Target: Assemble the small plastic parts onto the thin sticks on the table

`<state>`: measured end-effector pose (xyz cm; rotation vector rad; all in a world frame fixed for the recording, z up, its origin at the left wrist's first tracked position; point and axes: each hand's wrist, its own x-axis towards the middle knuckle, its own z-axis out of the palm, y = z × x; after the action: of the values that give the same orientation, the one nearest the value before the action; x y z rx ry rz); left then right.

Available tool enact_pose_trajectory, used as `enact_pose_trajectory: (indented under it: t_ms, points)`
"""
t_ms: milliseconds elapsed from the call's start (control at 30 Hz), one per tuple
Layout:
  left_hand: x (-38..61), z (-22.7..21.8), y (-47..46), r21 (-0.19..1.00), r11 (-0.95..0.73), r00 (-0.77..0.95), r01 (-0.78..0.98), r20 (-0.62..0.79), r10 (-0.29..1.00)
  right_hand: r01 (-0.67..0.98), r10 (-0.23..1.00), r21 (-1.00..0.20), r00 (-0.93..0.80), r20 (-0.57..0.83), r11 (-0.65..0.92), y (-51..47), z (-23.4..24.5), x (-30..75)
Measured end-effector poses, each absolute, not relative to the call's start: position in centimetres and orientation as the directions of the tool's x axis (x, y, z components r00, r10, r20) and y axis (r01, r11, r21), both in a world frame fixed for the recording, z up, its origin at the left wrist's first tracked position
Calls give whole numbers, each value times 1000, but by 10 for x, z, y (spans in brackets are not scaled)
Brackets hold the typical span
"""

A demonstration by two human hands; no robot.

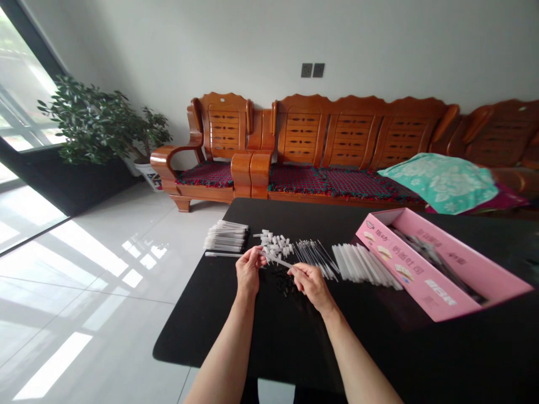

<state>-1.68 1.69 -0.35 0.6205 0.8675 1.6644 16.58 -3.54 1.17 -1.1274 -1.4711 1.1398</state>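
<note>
My left hand [249,270] and my right hand [309,282] meet over the black table [295,336], both pinched on one thin white pen tube [278,260] held between them. Just beyond lie a heap of small white caps [275,244], a fan of thin refills [314,255] and a row of white tubes [364,266]. A neat stack of white pens [226,235] sits at the far left, with one single pen [223,255] beside it. Small black parts [284,280] lie scattered under my hands.
An open pink cardboard box [438,280] holding dark items stands at the right of the table. Behind the table are wooden benches [328,140] with red cushions and a teal cloth [442,182]. A potted plant [96,120] stands by the window at left.
</note>
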Motion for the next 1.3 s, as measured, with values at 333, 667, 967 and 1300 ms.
enact_pose_trajectory:
  t_ms: [333, 667, 967, 1300]
  points:
    - [-15, -1, 13, 821, -103, -201, -562, -14, 980, 76, 990, -990, -92, 109, 116, -33, 8, 166]
    - [-14, -2, 13, 822, -126, -215, -556, 4, 977, 50, 990, -998, -141, 20, 27, -36, 9, 168]
    - [-13, -7, 13, 840, -125, -264, -528, -23, 964, 195, 971, -955, -134, 198, 222, -37, 14, 168]
    - [-14, -2, 12, 844, -123, -197, -523, 21, 980, 94, 993, -996, -116, -2, 9, -34, 6, 169]
